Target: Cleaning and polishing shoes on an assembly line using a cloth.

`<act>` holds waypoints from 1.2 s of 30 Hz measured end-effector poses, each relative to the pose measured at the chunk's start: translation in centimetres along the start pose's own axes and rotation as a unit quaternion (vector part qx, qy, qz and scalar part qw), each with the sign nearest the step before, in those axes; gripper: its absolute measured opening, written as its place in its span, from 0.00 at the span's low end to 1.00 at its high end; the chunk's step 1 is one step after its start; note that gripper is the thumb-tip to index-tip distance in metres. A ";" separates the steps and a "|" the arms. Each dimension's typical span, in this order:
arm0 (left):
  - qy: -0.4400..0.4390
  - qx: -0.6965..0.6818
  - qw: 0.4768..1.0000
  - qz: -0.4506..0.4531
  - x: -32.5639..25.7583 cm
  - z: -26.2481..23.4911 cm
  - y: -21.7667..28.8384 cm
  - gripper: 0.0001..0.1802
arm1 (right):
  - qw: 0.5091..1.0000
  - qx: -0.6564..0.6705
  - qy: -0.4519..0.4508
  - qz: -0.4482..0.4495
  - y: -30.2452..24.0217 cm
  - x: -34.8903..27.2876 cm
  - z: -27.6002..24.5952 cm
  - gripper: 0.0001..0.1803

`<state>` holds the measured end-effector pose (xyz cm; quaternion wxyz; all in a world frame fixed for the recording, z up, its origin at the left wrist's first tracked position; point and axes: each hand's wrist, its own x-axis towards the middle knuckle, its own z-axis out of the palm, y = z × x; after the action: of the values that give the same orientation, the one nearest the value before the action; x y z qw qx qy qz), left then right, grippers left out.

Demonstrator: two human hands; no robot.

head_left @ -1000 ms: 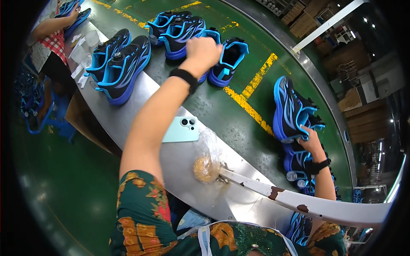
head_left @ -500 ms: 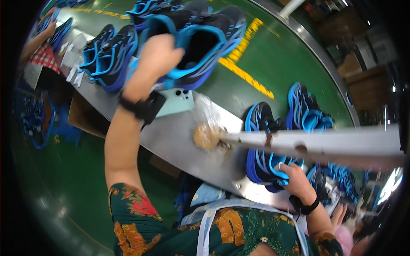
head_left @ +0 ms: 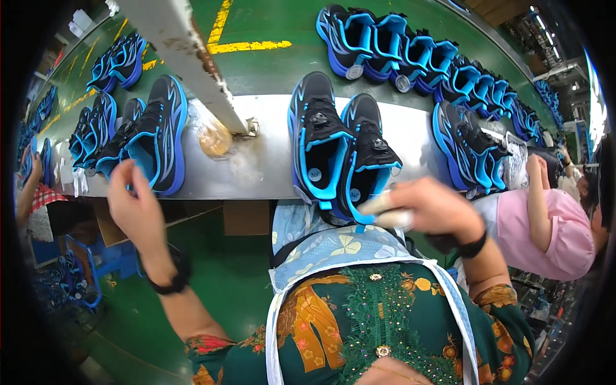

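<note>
Head view: the right hand is bunching by a centre shoe, the left hand curling by a left shoe; whether either is pinching anything, I cannot tell. Shoes are likely weighing little, collars flexing, heels offering hold; two are standing centrally on one metal table.

Fisheye view: round picture, black corners, straight edges bending near rim. Indoor light, fairly bright across metal table, whose bare surface shows pale glare. White strip of light at far right, blown out. Floor beneath table darker, shaded. Left hand and right hand smeared by motion blur. Central shoes reasonably sharp. Background at upper right dim, soft.
</note>
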<state>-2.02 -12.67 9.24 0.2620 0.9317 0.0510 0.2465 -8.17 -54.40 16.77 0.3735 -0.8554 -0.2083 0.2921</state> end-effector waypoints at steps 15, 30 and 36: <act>-0.458 -0.315 0.815 0.165 -14.6 12.5 20.0 0.08 | 0.920 -0.262 0.063 -0.284 10.1 5.1 -2.8 0.25; -0.510 -0.472 0.679 -0.237 -14.0 12.6 21.0 0.12 | 0.950 -0.147 0.224 -0.160 11.3 1.8 -0.2 0.20; -0.513 -0.425 0.735 -0.123 -12.2 9.3 20.2 0.13 | 0.979 -0.187 0.030 -0.071 9.8 3.0 -4.3 0.16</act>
<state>-8.87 -37.05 7.50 0.6454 0.6937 -0.0877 -0.3076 -1.74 -61.11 10.62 0.2330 -0.9016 -0.3081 0.1949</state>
